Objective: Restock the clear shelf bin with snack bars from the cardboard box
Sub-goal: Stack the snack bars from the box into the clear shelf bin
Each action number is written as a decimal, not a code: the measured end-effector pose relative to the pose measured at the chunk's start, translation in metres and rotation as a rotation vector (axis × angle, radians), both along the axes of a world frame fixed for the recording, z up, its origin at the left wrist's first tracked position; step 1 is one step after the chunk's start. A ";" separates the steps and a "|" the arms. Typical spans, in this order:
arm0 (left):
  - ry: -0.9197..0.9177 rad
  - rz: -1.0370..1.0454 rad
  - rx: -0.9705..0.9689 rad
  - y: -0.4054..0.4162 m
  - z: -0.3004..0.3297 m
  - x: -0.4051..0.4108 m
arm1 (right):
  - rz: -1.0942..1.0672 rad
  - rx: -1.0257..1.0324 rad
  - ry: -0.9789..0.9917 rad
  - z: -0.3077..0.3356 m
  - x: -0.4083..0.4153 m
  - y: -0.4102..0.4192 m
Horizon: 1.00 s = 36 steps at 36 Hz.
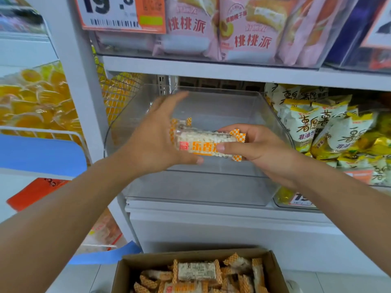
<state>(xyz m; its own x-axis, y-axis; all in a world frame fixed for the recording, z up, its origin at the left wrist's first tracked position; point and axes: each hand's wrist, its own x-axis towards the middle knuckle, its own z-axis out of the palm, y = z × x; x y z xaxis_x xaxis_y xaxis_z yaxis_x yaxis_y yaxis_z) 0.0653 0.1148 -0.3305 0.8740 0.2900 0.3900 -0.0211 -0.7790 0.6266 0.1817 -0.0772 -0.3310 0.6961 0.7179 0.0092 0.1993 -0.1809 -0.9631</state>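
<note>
Nearest the camera, at the bottom edge, an open cardboard box (275,269) sits on the floor, filled with a loose heap of snack bars (196,271) in clear wrappers with orange-and-white checked ends.

Above it, both forearms reach forward to the white shelf (211,210). The left hand (152,142) cups the left end of a small stack of snack bars (203,142), with its thumb under the bottom edge and its fingers spread and stretched over the far side. The right hand (258,149) grasps the right end of the same stack, thumb across the front of the wrapper and fingers curled behind it. The top bar shows orange lettering on a pale, puffed-grain filling. The stack is held level, over the open top of the clear bin (211,187) and above its floor, not touching it. At least one more bar shows behind the front one, between the two hands.

The clear bin stands on the shelf with its front wall toward the camera; no bars show on its floor.

Just to its right, a neighbouring bin holds yellow and white snack bags (325,125). To the left, behind a white upright, lie packs of orange jelly cups (36,102). On the shelf above stand pink cake packets (249,32) and a price tag (118,13).
</note>
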 end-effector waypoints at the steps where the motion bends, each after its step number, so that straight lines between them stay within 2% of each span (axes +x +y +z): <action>1: -0.010 0.011 -0.158 0.001 0.000 -0.001 | -0.013 0.017 0.010 0.000 0.001 0.000; 5: -0.035 0.016 -0.959 0.001 -0.003 0.009 | 0.000 0.062 0.110 0.002 0.002 0.003; 6: -0.047 -0.010 -1.121 -0.003 -0.001 0.012 | 0.017 0.072 0.144 0.002 0.000 0.005; 7: -0.060 0.007 -1.185 -0.006 0.000 0.014 | 0.029 0.080 0.172 0.001 -0.002 0.008; 10: -0.096 0.116 -1.097 -0.016 -0.004 0.016 | 0.058 0.113 0.232 -0.002 -0.012 0.017; 13: -0.092 0.116 -0.989 -0.021 -0.009 0.015 | 0.074 0.120 0.232 -0.004 -0.014 0.024; 20: -0.194 0.207 -0.745 -0.005 -0.004 0.016 | 0.161 -0.029 -0.165 0.002 0.004 0.038; 23: -0.187 0.198 -0.557 0.006 -0.004 0.017 | 0.147 -0.143 -0.392 0.005 0.017 0.054; 26: -0.156 0.232 -0.485 0.017 -0.002 0.016 | 0.159 -0.269 -0.562 0.008 0.025 0.071; 31: -0.189 0.350 -0.496 0.038 -0.003 0.013 | 0.225 -0.505 -0.624 0.012 0.045 0.085; 34: -0.135 0.354 -0.469 0.043 -0.008 0.013 | 0.305 -0.621 -0.603 0.003 0.047 0.097; 36: -0.074 0.321 -0.379 0.046 -0.011 0.011 | 0.321 -0.661 -0.654 -0.008 0.042 0.109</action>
